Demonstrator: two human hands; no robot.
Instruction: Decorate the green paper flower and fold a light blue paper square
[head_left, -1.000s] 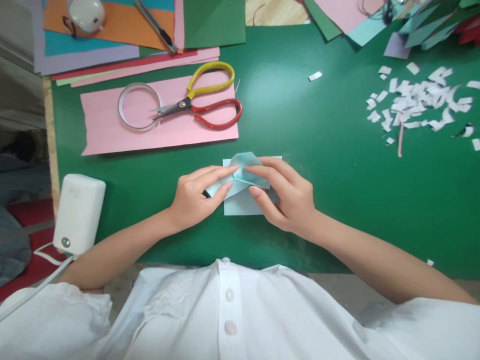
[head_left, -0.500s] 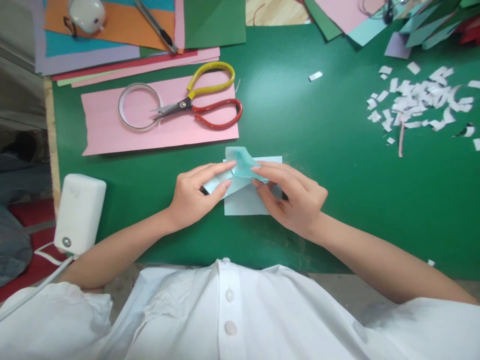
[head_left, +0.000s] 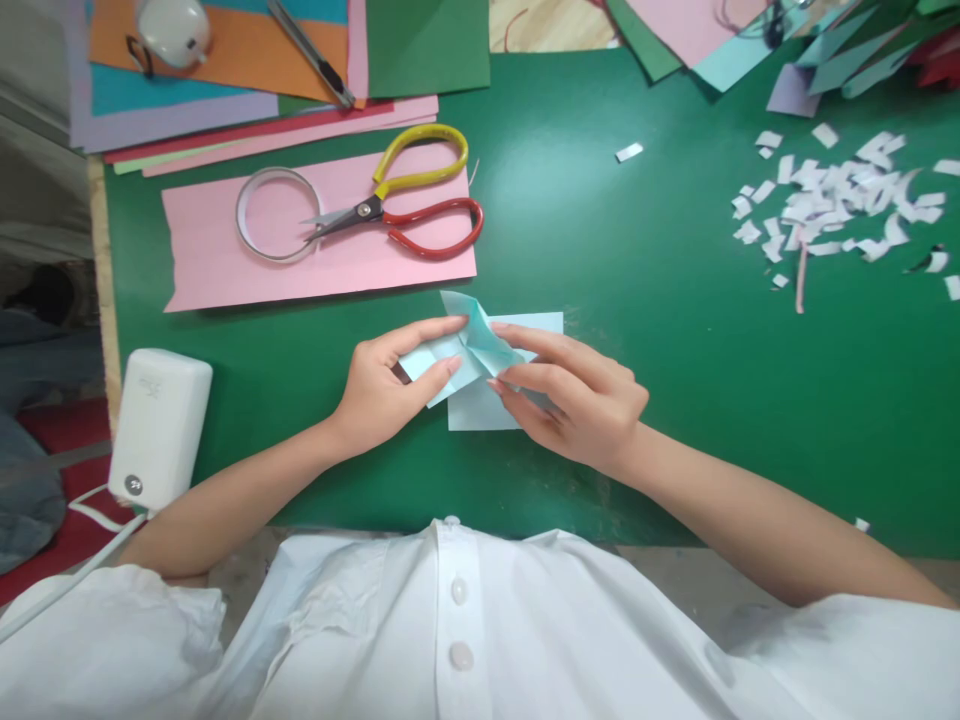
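Observation:
Between my hands is a light blue folded paper [head_left: 486, 345], with creased flaps standing up at its top. My left hand [head_left: 386, 378] pinches its left part, thumb on top and forefinger along the upper edge. On the right side, my right hand [head_left: 577, 388] grips the paper between thumb and fingers, partly hiding it. Beneath lies a flat pale blue paper sheet [head_left: 480, 412] on the green table [head_left: 675, 300]. Scissors [head_left: 367, 209] with one yellow and one red handle lie beyond my hands, on a pink paper strip [head_left: 210, 270].
A roll of tape [head_left: 240, 215] touches the scissors' tips. At left stands a white power bank [head_left: 161, 425] with a cable. Coloured papers [head_left: 427, 50] and a utility knife [head_left: 311, 52] lie at the back left. White paper scraps [head_left: 840, 200] are scattered at right.
The folded paper has turned slightly, its lower left corner now further left and lower. Its raised flaps stand more upright. My right fingers have shifted a little left along it.

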